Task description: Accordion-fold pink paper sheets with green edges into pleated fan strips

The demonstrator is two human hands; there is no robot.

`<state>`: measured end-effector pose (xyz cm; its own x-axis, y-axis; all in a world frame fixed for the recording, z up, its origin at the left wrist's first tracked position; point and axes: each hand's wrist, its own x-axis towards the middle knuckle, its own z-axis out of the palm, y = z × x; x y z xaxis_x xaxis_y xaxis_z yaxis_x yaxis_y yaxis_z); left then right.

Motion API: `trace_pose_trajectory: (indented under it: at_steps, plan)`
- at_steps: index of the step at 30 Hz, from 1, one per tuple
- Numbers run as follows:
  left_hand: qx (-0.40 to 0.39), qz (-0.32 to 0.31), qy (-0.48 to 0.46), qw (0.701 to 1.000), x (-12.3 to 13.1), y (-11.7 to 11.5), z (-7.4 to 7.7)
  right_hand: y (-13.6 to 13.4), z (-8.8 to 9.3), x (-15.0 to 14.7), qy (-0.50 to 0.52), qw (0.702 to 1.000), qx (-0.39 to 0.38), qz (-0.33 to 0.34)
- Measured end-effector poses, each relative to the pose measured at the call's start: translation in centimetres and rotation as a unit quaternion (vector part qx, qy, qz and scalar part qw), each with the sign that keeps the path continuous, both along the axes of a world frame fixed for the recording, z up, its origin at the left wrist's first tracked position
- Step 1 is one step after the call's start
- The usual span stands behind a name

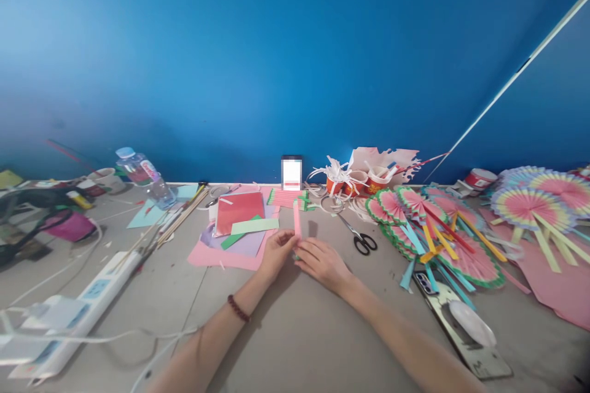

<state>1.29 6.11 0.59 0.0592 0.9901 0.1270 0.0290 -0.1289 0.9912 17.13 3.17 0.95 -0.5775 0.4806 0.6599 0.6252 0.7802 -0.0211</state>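
Near the middle of the table, my left hand (278, 252) pinches a narrow pink paper strip (297, 216) that stands upright from the fingertips. My right hand (325, 263) meets it from the other side, its fingers closed together at the strip's lower end, which the fingers cover. Behind them lies a pleated pink paper with green edges (286, 199). To the left, a red paper pack (239, 206), a pale green strip (255, 226) and a dark green strip (236, 239) rest on purple and pink sheets (200, 256). Black-handled scissors (362, 241) lie right of my right hand.
Several finished paper fans (436, 221) are piled at the right, beside a phone (465, 325) with a white mouse (472, 322) on it. Paper cups (357, 182) with white scraps line the wall. A power strip (87, 307), cables and a water bottle (147, 175) occupy the left.
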Motion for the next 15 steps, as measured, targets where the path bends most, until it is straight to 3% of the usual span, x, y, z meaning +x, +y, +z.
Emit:
trace_pose_trajectory:
  at_steps: [4, 6, 9, 12, 15]
  plan:
    - [0.116, 0.049, 0.106, 0.986, -0.7, 0.3, -0.5, 0.3, -0.3, 0.3, 0.004, 0.999, -0.014, -0.031]
    - [0.225, 0.071, 0.220, 0.947, -1.1, 0.3, -0.4, 0.5, -0.3, 0.9, 0.015, 0.997, -0.001, -0.074]
    - [0.353, 0.085, 0.364, 0.858, -1.6, 0.2, 0.0, 1.0, -0.1, 1.8, 0.019, 0.989, 0.024, -0.143]
    - [0.403, 0.080, 0.445, 0.796, -1.7, 0.1, 0.3, 1.7, 0.1, 2.7, -0.001, 0.981, 0.013, -0.192]
    - [0.418, 0.068, 0.487, 0.764, -1.7, 0.1, 0.3, 2.4, -0.2, 3.4, -0.026, 0.981, -0.001, -0.193]
